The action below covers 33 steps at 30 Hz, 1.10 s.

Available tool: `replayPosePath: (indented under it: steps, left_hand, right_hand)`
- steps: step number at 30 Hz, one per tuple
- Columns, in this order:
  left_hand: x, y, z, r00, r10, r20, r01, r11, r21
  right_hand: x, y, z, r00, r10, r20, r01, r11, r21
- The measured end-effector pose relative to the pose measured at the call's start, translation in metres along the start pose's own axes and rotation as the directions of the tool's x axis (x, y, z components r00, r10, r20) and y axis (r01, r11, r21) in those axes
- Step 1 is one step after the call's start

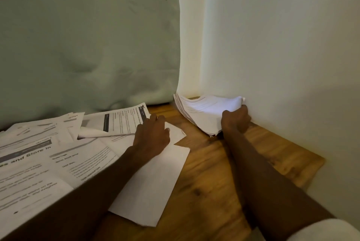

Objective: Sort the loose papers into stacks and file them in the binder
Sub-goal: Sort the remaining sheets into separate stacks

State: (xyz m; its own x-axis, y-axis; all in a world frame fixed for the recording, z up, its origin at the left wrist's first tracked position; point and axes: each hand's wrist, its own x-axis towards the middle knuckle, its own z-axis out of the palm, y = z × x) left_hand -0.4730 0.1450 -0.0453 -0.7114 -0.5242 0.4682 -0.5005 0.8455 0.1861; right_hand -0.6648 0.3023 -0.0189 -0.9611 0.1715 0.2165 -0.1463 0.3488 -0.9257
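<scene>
Loose printed papers [58, 155] lie spread over the left half of a wooden table [214, 172]. My left hand [153, 135] rests on these sheets near their right edge, fingers curled over a blank white sheet [155, 182]. A thick stack of white papers [202, 113] sits in the far corner against the wall. My right hand [235, 120] grips the stack's near right edge, and the stack bends upward there. No binder is in view.
A pale green mattress or cushion [87, 36] stands upright behind the table on the left. A white wall [282, 45] borders the table on the right. The table's right edge [319, 164] lies close to the wall.
</scene>
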Motion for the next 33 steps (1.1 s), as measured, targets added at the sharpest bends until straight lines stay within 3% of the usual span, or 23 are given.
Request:
replayPosePath:
  steps: [5, 8, 13, 18, 24, 28, 30, 33]
  left_hand:
    - [-0.001, 0.0, -0.001, 0.999, 0.024, 0.041, -0.028, 0.996, 0.088]
    - [-0.004, 0.0, -0.003, 0.999, 0.021, 0.036, -0.023, 0.997, 0.077]
    - [-0.007, 0.004, -0.007, 1.0, 0.009, 0.03, -0.01, 0.999, 0.046]
    - [-0.007, 0.002, -0.004, 1.0, 0.001, 0.018, -0.001, 1.0, -0.003]
    - [0.006, -0.009, -0.025, 0.993, -0.1, 0.056, 0.113, 0.938, -0.329]
    - [0.005, -0.009, -0.051, 0.994, -0.105, -0.009, 0.09, 0.893, -0.44]
    - [0.002, -0.005, -0.067, 0.995, -0.09, -0.043, 0.057, 0.865, -0.498]
    - [-0.016, -0.005, -0.09, 0.996, -0.092, 0.016, 0.085, 0.825, -0.559]
  right_hand:
    - [-0.004, -0.004, -0.028, 0.972, -0.193, -0.133, 0.175, 0.975, -0.136]
    - [-0.013, -0.011, -0.027, 0.949, -0.302, -0.089, 0.282, 0.941, -0.189]
    - [-0.011, -0.01, 0.001, 0.996, -0.059, 0.062, 0.057, 0.998, 0.039]
    - [0.001, -0.004, 0.021, 0.993, -0.03, 0.112, 0.031, 0.999, -0.011]
    - [0.003, 0.001, 0.035, 0.994, -0.071, 0.081, 0.083, 0.985, -0.151]
    - [0.003, 0.004, 0.034, 0.998, -0.065, -0.008, 0.059, 0.945, -0.322]
    - [0.001, 0.003, 0.033, 0.99, -0.133, -0.049, 0.107, 0.927, -0.36]
    - [-0.006, -0.001, 0.034, 0.899, -0.432, -0.067, 0.381, 0.849, -0.365]
